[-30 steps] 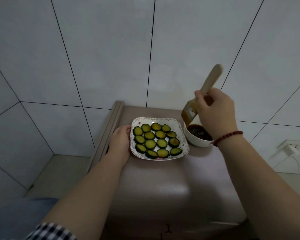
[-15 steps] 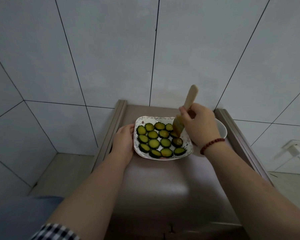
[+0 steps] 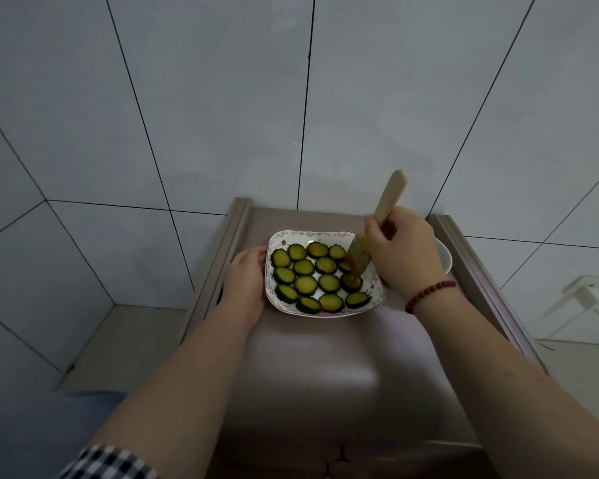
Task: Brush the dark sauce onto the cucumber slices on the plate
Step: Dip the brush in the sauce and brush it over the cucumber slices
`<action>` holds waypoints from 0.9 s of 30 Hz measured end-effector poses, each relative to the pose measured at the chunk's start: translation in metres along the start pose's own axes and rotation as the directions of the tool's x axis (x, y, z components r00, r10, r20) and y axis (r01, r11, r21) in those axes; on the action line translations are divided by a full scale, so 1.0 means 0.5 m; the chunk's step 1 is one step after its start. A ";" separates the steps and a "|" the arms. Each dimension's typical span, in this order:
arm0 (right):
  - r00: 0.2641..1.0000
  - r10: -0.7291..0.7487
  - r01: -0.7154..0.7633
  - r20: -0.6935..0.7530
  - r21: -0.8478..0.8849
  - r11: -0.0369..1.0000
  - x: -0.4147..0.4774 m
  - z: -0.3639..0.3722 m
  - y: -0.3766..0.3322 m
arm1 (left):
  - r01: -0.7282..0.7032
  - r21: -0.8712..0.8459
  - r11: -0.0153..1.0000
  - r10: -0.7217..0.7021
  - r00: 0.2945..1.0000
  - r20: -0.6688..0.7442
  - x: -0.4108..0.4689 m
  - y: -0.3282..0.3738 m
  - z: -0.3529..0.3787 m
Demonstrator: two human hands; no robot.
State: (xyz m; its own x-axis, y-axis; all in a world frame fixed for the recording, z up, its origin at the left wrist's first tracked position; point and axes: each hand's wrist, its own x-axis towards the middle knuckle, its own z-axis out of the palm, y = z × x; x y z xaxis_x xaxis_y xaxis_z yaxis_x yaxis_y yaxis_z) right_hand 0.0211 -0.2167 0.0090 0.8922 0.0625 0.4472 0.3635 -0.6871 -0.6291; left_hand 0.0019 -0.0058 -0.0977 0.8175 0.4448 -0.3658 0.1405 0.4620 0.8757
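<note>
Cucumber slices (image 3: 320, 278) sit in rows on the plate (image 3: 377, 293) mid-table; brush (image 3: 358, 261) bristles now touch a right-side slice, having come over from the sauce bowl (image 3: 443, 259) a second ago. Right hand (image 3: 403, 252) is closed round the brush handle, left hand (image 3: 244, 280) loosely cups the plate's left edge. Saucing looks underway, most slices left.

We see glossy ceramic plate (image 3: 374, 291), white, floral rim print. Brush (image 3: 381, 216): pale wooden handle, matt; bristles wet, brown with sauce. Cucumber slices (image 3: 305, 283) look moist, shiny. Table top (image 3: 325, 357): smooth, satin sheen, brownish. Wall tiles (image 3: 222, 98) glossy white. Bracelet (image 3: 429, 294): polished red beads. Sleeve (image 3: 108, 461): checked cloth.
</note>
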 end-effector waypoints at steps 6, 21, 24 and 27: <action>0.998 0.018 -0.016 0.061 -0.024 1.000 -0.007 -0.019 -0.011 | 0.014 -0.012 1.000 -0.014 1.000 0.009 0.002 0.000 0.001; 0.991 0.057 -0.046 0.123 -0.085 0.995 -0.029 -0.034 -0.026 | 0.000 -0.020 1.000 0.000 1.000 -0.003 0.017 -0.007 -0.002; 0.996 0.049 -0.049 0.077 -0.001 0.999 -0.033 -0.034 -0.038 | -0.003 -0.013 1.000 0.003 1.000 -0.001 0.018 -0.009 -0.004; 0.989 0.057 -0.053 0.134 -0.033 0.998 -0.034 -0.030 -0.042 | -0.007 -0.009 1.000 0.007 1.000 0.000 0.015 -0.009 -0.005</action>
State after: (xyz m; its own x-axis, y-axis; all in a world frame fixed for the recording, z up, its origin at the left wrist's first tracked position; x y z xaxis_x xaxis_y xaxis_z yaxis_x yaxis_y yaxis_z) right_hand -0.0057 -0.2144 0.0242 0.9394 0.1198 0.3211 0.3065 -0.7128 -0.6309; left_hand 0.0059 -0.0025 -0.1053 0.8185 0.4483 -0.3594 0.1292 0.4659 0.8754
